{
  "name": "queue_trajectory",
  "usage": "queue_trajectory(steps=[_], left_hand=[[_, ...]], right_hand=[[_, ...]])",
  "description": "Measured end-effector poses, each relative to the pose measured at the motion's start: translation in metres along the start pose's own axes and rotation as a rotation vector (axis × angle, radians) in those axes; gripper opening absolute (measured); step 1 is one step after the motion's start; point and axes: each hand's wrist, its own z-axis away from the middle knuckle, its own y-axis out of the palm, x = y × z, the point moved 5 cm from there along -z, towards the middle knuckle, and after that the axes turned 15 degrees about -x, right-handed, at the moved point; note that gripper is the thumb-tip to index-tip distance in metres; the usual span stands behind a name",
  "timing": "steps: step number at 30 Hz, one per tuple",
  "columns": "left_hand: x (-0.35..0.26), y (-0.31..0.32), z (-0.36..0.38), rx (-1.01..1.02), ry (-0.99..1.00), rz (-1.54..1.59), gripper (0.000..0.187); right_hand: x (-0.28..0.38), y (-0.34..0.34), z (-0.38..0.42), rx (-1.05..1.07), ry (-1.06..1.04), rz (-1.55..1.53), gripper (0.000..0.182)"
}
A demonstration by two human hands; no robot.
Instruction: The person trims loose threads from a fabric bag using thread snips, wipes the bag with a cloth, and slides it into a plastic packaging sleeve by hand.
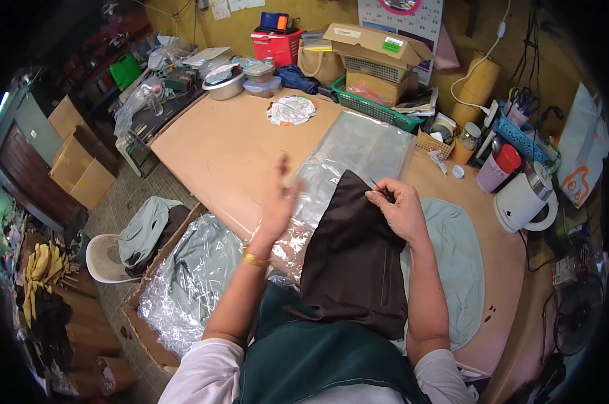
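Observation:
Dark brown sewn fabric (pixel 355 249) with a stitched seam drapes over the table edge towards my lap. My right hand (pixel 400 209) is closed at the fabric's upper right edge. A small dark tool with a thin pointed tip (pixel 384 193) shows between its fingers; its exact kind is hard to make out. My left hand (pixel 277 202), raised to the left of the fabric, is smeared by motion, but its fingers look apart and hold nothing visible. Under and beyond the brown fabric lie clear plastic bags (pixel 368 145).
Pale grey-green fabric (pixel 453 262) lies at my right on the table (pixel 217 148). A carton lined with plastic (pixel 190 283) holds similar fabric at my left. A white kettle (pixel 525 202), a pink cup (pixel 498 172) and a green basket (pixel 375 108) line the far and right edges.

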Motion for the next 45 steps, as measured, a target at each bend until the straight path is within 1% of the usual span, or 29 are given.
queue_trajectory(steps=[1,2,3,5,6,7,9,11,13,14,16,17,19,20,22,23,24,25,26,27,28,29,31,32,33,35,42,44,45], left_hand=[[-0.011,0.021,0.009,0.145,-0.071,0.047,0.078],[-0.031,0.036,0.017,0.108,0.006,0.084,0.062],[-0.037,0.033,0.013,0.106,0.003,0.087,0.062],[-0.032,0.050,0.012,0.524,-0.273,0.070,0.025],[-0.040,0.047,0.008,0.356,-0.100,0.120,0.024],[-0.043,0.046,0.006,0.360,-0.099,0.124,0.024],[-0.045,0.037,0.002,0.421,-0.204,0.081,0.022],[-0.038,0.034,0.001,0.397,-0.194,0.056,0.021],[-0.030,0.030,0.000,0.301,-0.150,0.101,0.020],[-0.031,0.030,0.003,0.302,-0.150,0.097,0.020],[-0.033,0.029,0.006,0.160,-0.206,0.124,0.021],[-0.034,0.030,0.008,0.163,-0.204,0.123,0.021],[-0.026,0.035,0.013,0.164,-0.440,0.366,0.023],[-0.024,0.036,0.014,0.166,-0.437,0.366,0.023],[-0.018,0.041,0.020,0.210,-0.599,0.608,0.025],[-0.019,0.041,0.022,0.208,-0.597,0.606,0.025],[-0.020,0.042,0.025,0.202,-0.652,0.697,0.025],[-0.021,0.043,0.028,0.196,-0.706,0.788,0.025],[-0.020,0.043,0.030,0.201,-0.746,0.802,0.025],[-0.021,0.043,0.031,0.199,-0.746,0.801,0.025],[-0.024,0.044,0.033,0.208,-0.730,0.817,0.024],[-0.026,0.045,0.035,0.217,-0.714,0.834,0.023],[-0.026,0.047,0.037,0.213,-0.685,0.831,0.024],[-0.026,0.048,0.037,0.210,-0.654,0.826,0.025],[-0.027,0.049,0.038,0.211,-0.655,0.827,0.025],[-0.031,0.049,0.039,0.224,-0.580,0.753,0.025],[-0.044,0.049,0.043,0.262,-0.495,0.676,0.021],[-0.047,0.048,0.046,0.275,-0.498,0.679,0.021],[-0.050,0.046,0.045,0.276,-0.500,0.677,0.021]], right_hand=[[0.000,0.001,0.001,0.008,-0.002,0.003,0.019],[0.001,0.002,0.003,0.023,-0.030,0.010,0.018],[0.002,0.001,0.004,0.034,-0.055,0.019,0.017],[0.005,-0.009,0.004,0.027,-0.032,0.034,0.017],[0.006,-0.014,0.003,0.018,-0.010,0.042,0.016],[0.005,-0.016,0.002,0.013,-0.009,0.045,0.016],[0.003,-0.016,0.002,0.034,-0.045,0.024,0.017],[0.003,-0.014,0.002,0.042,-0.041,0.031,0.017],[0.003,-0.010,0.003,0.050,-0.037,0.034,0.018],[0.002,-0.008,0.003,0.048,-0.037,0.054,0.018],[0.002,-0.007,0.004,0.042,-0.036,0.074,0.018],[0.002,-0.007,0.004,0.043,-0.034,0.096,0.019],[0.002,-0.009,0.004,0.042,-0.032,0.119,0.020],[0.001,-0.010,0.004,0.046,-0.024,0.173,0.020],[0.002,-0.009,0.005,0.050,-0.020,0.226,0.020],[0.010,-0.013,0.007,-0.046,-0.102,0.287,0.022],[0.019,-0.016,0.009,-0.141,-0.183,0.347,0.023],[0.027,-0.014,0.012,-0.141,-0.185,0.344,0.023],[0.042,-0.014,0.016,-0.237,-0.272,0.358,0.025],[0.055,-0.016,0.021,-0.334,-0.359,0.372,0.027],[0.058,-0.013,0.025,-0.284,-0.352,0.391,0.028],[0.061,-0.010,0.029,-0.283,-0.352,0.391,0.028],[0.075,-0.003,0.040,-0.295,-0.589,0.456,0.030],[0.078,0.000,0.044,-0.315,-0.669,0.481,0.033],[0.079,0.002,0.044,-0.315,-0.668,0.482,0.033],[0.084,0.004,0.048,-0.404,-0.760,0.533,0.032],[0.074,0.006,0.047,-0.392,-0.776,0.569,0.029],[0.070,0.001,0.042,-0.398,-0.722,0.375,0.029],[0.071,-0.001,0.040,-0.399,-0.719,0.374,0.029]])
